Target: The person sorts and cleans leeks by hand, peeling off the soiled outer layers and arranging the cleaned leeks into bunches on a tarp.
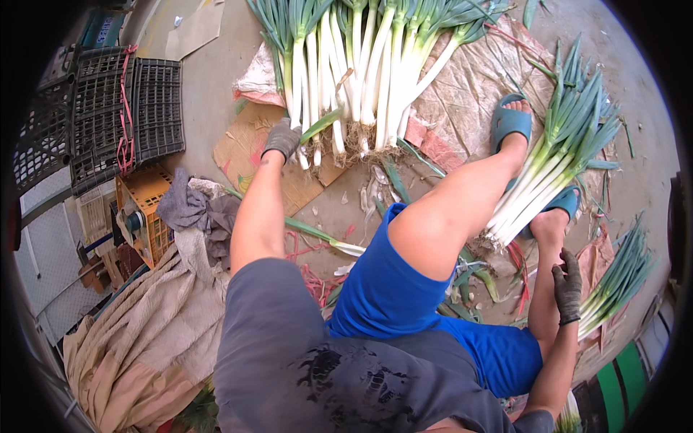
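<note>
So, my big leek pile (375, 68) is laid out on the floor in front of me, white root ends toward me. My gloved left hand (282, 139) is at the left edge of that pile, fingers curled at the root end of the outermost leek, though honestly I can't tell if they're gripping it. My right hand (567, 287), also gloved, is well off to the pile's right and nearer my body, fingers loosely bent, nothing in them, next to my shin. Right of the pile there's a second leek bundle (552, 155) by my sandals, and a smaller bunch (613, 281) beyond that. Black crates (101, 108) sit left of the pile, cardboard (242, 144) partly under it.
</note>
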{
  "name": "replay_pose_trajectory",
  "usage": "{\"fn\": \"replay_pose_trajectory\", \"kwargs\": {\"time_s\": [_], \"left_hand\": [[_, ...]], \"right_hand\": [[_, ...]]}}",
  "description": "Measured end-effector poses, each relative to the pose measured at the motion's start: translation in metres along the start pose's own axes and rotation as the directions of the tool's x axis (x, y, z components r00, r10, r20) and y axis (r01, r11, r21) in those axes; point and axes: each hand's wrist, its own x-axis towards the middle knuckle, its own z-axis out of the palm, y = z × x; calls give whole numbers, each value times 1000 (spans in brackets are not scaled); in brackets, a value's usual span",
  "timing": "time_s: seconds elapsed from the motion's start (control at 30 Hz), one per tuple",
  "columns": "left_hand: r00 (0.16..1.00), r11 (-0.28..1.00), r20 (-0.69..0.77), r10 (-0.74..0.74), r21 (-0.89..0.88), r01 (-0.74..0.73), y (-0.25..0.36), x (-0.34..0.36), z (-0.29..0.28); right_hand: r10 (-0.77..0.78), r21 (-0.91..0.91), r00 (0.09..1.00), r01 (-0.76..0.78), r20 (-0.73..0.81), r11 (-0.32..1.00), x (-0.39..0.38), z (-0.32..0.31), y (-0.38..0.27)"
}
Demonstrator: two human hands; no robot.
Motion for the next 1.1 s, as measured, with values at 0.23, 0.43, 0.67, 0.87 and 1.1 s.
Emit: {"fn": "replay_pose_trajectory", "kwargs": {"time_s": [0.23,0.43,0.67,0.87,1.1], "left_hand": [[867,108,398,299,-917,383,71,-158,-47],[945,47,295,142,-956,291,118,-303,-68],[946,211,199,255,-966,147,163,-446,-60],[823,371,189,536,-928,-28,274,-445,-48],[596,429,-309,741,-464,-775,374,-350,134]], "right_hand": [[-295,50,955,296,-21,954,4,9,-73],[-621,278,768,637,-156,719,-9,28,-208],[-698,634,715,555,-33,538,-50,68,-324],[-611,584,722,662,-326,471,12,14,-310],[-406,506,850,526,-336,684,104,-74,-208]]}}
